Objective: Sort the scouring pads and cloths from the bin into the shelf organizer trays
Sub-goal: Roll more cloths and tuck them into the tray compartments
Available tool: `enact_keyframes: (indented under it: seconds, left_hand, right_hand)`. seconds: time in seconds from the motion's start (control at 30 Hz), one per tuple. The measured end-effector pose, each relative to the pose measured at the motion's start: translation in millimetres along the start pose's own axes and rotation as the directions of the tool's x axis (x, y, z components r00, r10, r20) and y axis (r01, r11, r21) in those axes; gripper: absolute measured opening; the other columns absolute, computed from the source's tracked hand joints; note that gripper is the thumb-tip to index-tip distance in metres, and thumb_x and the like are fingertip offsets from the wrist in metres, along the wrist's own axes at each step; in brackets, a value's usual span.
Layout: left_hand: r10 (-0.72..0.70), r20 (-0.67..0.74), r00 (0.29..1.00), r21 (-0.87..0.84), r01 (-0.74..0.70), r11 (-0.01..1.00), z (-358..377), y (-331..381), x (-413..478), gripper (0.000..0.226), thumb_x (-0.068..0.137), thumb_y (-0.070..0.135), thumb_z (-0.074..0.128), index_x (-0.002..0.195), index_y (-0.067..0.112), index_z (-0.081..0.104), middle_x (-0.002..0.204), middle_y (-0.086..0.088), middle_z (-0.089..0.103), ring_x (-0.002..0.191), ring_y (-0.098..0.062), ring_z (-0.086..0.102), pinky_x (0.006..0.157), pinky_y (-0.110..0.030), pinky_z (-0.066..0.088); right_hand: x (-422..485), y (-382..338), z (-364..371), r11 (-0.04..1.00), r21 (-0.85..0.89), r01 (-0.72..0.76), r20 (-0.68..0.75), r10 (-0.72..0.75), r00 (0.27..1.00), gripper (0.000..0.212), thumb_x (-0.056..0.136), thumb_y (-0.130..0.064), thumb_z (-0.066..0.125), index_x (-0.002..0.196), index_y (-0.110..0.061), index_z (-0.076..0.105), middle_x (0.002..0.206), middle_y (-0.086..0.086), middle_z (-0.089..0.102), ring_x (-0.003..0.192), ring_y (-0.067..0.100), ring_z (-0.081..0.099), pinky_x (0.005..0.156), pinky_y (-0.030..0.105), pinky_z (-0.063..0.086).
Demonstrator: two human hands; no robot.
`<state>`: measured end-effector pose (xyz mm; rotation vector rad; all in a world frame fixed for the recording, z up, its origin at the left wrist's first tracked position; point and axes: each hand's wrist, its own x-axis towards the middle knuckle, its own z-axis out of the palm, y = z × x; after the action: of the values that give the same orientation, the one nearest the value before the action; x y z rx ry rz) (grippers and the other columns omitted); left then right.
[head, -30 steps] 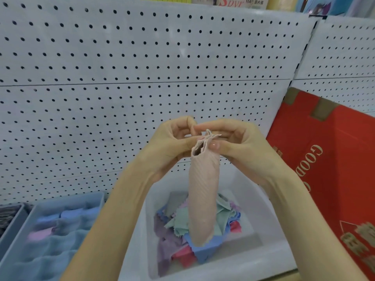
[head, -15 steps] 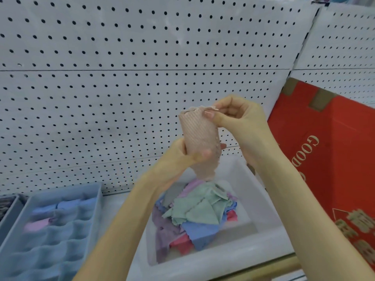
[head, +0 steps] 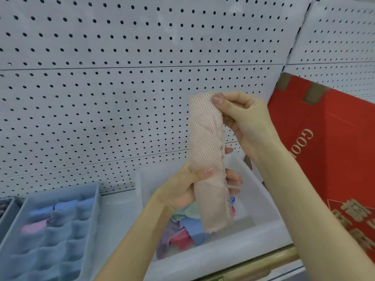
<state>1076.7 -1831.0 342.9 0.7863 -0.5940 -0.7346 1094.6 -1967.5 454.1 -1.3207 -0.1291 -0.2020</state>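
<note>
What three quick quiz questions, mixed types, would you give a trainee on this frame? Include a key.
1. True or false: the left hand and the right hand both hold the pink cloth.
2. Multiple choice: which part of the pink cloth does the right hand pinch? A) its lower end B) its middle C) its top end
3. Fill in: seen from the person, the blue organizer tray stands to the ____ of the white bin.

Key: 1 true; 2 C; 3 left.
</note>
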Motion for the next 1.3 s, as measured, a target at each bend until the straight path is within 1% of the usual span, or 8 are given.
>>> enact_keyframes:
  seconds: [0.2,0.43,0.63,0.87,1.07,1.13,1.2,1.3]
  left_hand:
    - [-0.042,-0.385,0.922,0.153,0.108,0.982,-2.0,-9.1,0.3,0.012,0.068,0.003,0.07,0.078,0.006,0.076,0.082,-0.015,0.073,0.066,-0.021,0.07,0.062,-0.029,0.057]
    - [-0.144,-0.523,0.84,0.197,0.284,0.939,-16.2,-16.8,-8.5,0.03,0.083,0.011,0.068,0.11,-0.002,0.066,0.104,-0.016,0.073,0.1,-0.03,0.07,0.085,-0.035,0.056]
    - [-0.327,-0.616,0.717,-0.005,0.411,0.912,-32.7,-42.2,-16.1,0.03,0.091,0.009,0.061,0.119,-0.002,0.061,0.116,-0.02,0.068,0.112,-0.035,0.063,0.102,-0.045,0.047]
    - [-0.498,-0.546,0.673,-0.349,0.358,0.866,-39.7,-55.6,-18.4,0.048,0.088,0.029,0.056,0.127,0.001,0.057,0.129,-0.022,0.06,0.125,-0.034,0.054,0.106,-0.045,0.042]
    - [-0.455,-0.569,0.685,-0.434,0.219,0.874,-49.1,-62.2,-14.7,0.043,0.095,0.018,0.046,0.133,-0.001,0.053,0.131,-0.022,0.058,0.124,-0.033,0.054,0.108,-0.043,0.04]
    - [-0.423,-0.605,0.675,-0.439,0.16,0.884,-54.4,-60.2,-12.3,0.036,0.097,0.014,0.04,0.12,-0.003,0.062,0.116,-0.02,0.067,0.103,-0.029,0.067,0.089,-0.036,0.054]
    - [-0.417,-0.637,0.648,-0.469,0.104,0.877,-58.1,-55.7,-10.1,0.036,0.097,0.012,0.035,0.107,-0.006,0.064,0.102,-0.022,0.07,0.084,-0.029,0.072,0.074,-0.037,0.057]
    - [-0.416,-0.654,0.632,-0.494,0.059,0.867,-61.1,-48.0,-7.9,0.038,0.091,0.012,0.031,0.107,-0.01,0.059,0.1,-0.024,0.068,0.09,-0.034,0.066,0.079,-0.045,0.047]
  right_hand:
    - [5.2,12.7,-14.3,0.998,-0.056,-0.034,-0.049,0.031,0.998,0.014,0.073,-0.011,0.075,0.084,-0.005,0.07,0.079,0.006,0.074,0.074,0.017,0.068,0.073,0.028,0.057]
    - [10.7,34.8,-28.5,0.924,-0.373,-0.078,-0.11,0.04,0.993,0.011,0.081,-0.016,0.075,0.079,-0.015,0.064,0.071,-0.003,0.068,0.059,-0.002,0.06,0.055,0.01,0.044]
    - [12.7,52.3,-44.0,0.854,-0.479,-0.205,-0.027,0.219,0.975,0.01,0.096,-0.016,0.057,0.097,-0.008,0.053,0.055,0.0,0.055,0.039,0.008,0.049,0.038,0.019,0.035]
    - [-5.4,74.5,-58.1,0.896,-0.321,-0.307,0.132,0.363,0.922,0.008,0.099,-0.013,0.049,0.093,-0.009,0.045,0.093,0.02,0.066,0.087,0.032,0.072,0.071,0.035,0.06]
    - [-36.3,90.9,-79.3,0.902,-0.368,-0.224,0.353,0.359,0.864,0.01,0.094,-0.017,0.052,0.089,-0.009,0.048,0.091,-0.002,0.069,0.094,0.019,0.068,0.08,0.025,0.053]
    - [-50.3,96.8,-84.1,0.879,-0.429,-0.206,0.436,0.401,0.805,0.011,0.093,-0.024,0.055,0.087,-0.016,0.05,0.082,-0.011,0.061,0.085,0.012,0.06,0.075,0.02,0.045]
    - [-58.8,102.0,-88.8,0.862,-0.461,-0.209,0.473,0.438,0.764,0.009,0.093,-0.025,0.057,0.085,-0.021,0.052,0.083,-0.006,0.056,0.084,0.016,0.05,0.072,0.027,0.039]
    - [-62.2,104.4,-93.0,0.843,-0.492,-0.218,0.465,0.466,0.752,0.009,0.09,-0.02,0.055,0.089,-0.012,0.05,0.091,0.009,0.059,0.088,0.023,0.053,0.078,0.04,0.038]
